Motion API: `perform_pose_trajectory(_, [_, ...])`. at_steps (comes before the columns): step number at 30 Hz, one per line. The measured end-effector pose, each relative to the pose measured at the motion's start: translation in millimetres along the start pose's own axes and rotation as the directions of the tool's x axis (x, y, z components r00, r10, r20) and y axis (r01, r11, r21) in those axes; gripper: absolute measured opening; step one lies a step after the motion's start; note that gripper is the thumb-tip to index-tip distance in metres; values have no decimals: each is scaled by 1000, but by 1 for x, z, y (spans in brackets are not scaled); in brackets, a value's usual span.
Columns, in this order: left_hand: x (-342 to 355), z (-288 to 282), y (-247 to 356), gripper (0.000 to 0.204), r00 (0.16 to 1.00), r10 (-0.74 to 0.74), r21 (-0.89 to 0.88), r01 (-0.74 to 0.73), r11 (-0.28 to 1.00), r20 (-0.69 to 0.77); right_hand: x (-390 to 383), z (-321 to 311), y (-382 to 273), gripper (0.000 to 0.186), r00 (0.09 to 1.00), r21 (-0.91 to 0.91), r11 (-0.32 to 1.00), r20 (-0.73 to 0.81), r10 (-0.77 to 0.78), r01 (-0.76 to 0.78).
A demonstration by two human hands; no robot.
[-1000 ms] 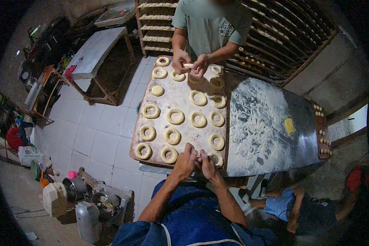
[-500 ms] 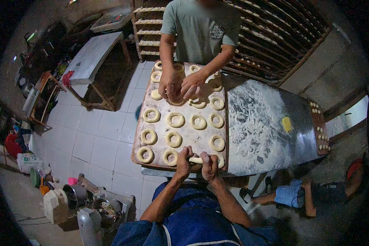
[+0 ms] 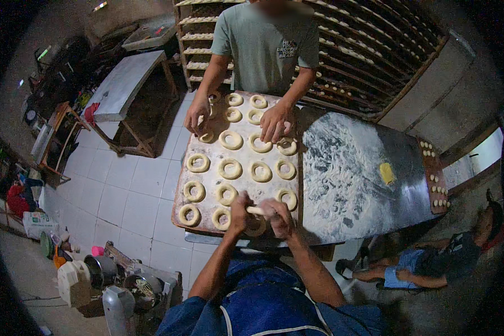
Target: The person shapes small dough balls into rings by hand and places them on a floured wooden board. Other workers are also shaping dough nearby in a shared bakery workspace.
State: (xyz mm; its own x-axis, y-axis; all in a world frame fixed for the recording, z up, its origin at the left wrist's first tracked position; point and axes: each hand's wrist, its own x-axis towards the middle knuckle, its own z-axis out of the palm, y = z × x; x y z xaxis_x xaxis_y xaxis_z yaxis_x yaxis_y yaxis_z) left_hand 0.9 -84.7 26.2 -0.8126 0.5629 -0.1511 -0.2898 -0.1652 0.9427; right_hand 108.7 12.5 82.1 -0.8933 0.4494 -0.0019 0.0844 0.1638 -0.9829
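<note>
A short pale dough strip (image 3: 256, 210) spans the gap between my hands over the near edge of a floured wooden board (image 3: 208, 178). My left hand (image 3: 239, 214) is closed around its left end. Slightly blurred, my right hand (image 3: 280, 217) is closed at the other end. Beneath the strip lies a dough ring (image 3: 256, 226), partly covered by my hands. Rows of more rings fill the board, among them one ring (image 3: 220, 219) beside my left hand and another (image 3: 286, 199) just beyond my right.
Across the board a person (image 3: 266, 50) has both hands on rings. To the right, a metal table (image 3: 350, 168) carries scattered flour and a yellow scraper-like piece (image 3: 386, 173). Racks of dough (image 3: 375, 61) stand behind. Another person (image 3: 431, 263) sits at lower right; mixers (image 3: 120, 308) stand at lower left.
My hands have drawn closer together, and less of the dough strip shows between them. The other person's hands have parted from the board's middle to rings on either side. The view has shifted slightly.
</note>
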Motion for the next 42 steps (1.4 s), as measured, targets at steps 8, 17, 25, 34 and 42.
perform_pose_trajectory(8, [53, -7, -17, 20, 769, 600, 835, -468, 290, 222, 18, -27, 36, 66, 972, -752, 644, -231, -51, -145])
perform_pose_trajectory(17, [40, -6, 0, 20, 862, 339, 768, -495, 405, 376, -42, -61, 20, 49, 993, -461, 879, -65, 100, -119])
perform_pose_trajectory(25, [31, -4, 5, 28, 835, 462, 754, -503, 423, 297, -69, -106, 24, 38, 976, -303, 929, -125, 181, -211])
perform_pose_trajectory(34, [-87, -98, 44, 10, 750, 557, 797, -67, 600, -356, -86, -101, 24, 20, 914, -102, 916, -172, 368, -388])
perform_pose_trajectory(42, [-104, -101, 27, 17, 827, 543, 882, -138, 450, -147, -62, -48, 16, 21, 986, -353, 921, -76, 146, -164])
